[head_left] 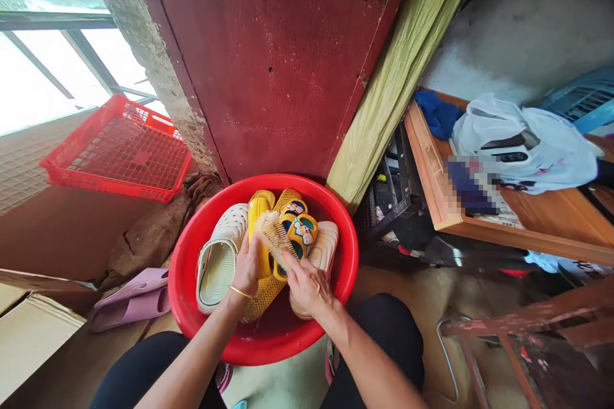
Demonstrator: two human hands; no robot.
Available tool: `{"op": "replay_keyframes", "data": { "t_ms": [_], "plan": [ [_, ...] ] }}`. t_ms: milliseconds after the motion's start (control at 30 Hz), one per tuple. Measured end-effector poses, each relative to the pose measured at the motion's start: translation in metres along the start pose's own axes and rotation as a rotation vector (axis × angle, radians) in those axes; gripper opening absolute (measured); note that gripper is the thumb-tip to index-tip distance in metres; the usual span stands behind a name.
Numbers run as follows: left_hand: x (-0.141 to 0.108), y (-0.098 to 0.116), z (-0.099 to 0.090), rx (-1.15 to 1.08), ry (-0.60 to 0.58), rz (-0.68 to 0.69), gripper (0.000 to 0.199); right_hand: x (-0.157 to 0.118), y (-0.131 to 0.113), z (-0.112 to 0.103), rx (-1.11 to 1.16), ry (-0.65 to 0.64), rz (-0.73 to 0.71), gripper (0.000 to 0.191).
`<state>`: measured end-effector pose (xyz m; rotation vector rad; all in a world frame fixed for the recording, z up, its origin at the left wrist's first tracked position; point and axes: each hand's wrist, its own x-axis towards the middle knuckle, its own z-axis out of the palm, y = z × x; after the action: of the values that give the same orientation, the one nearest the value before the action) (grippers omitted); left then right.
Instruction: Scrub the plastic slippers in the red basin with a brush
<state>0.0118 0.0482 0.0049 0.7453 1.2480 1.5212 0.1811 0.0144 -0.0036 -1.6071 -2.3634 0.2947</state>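
Note:
A red basin (352,249) with dark water in its bottom holds several shoes. My right hand (309,284) grips a bristled brush (272,233), whose head lies over the yellow footwear. With my left hand (247,265) I hold a yellow slipper (259,211) near the basin's middle. Just right of the brush is a yellow sandal with cartoon figures (302,230). Against the basin's left side rests a pale green clog (218,268), and a beige slipper (325,246) is at the right, partly behind my right hand. A patterned yellow sole (261,299) shows below my hands.
Purple slippers (134,300) lie left of the basin, below a red plastic crate (129,147). A red door (283,64) stands behind. At the right are a wooden desk (527,236) with a white bag (527,140) and a brown wooden frame (518,326).

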Motion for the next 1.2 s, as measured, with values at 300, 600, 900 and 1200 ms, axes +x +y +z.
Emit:
{"op": "replay_keyframes", "data": {
  "t_ms": [300,600,900,1200],
  "plan": [
    [0.001,0.02,-0.016,0.416,0.039,0.439,0.103,-0.005,0.029,-0.008,0.349,0.104,0.057,0.051],
    [0.011,0.021,-0.029,0.984,0.046,0.719,0.078,-0.002,0.028,-0.009,0.373,0.175,0.03,0.051],
    [0.005,0.043,-0.027,0.956,0.134,0.662,0.067,-0.007,0.034,-0.015,0.395,0.206,0.026,0.052],
    [-0.005,0.039,-0.018,0.046,-0.197,-0.026,0.061,-0.009,0.02,-0.021,0.55,0.152,0.077,0.052]
  ]
}}
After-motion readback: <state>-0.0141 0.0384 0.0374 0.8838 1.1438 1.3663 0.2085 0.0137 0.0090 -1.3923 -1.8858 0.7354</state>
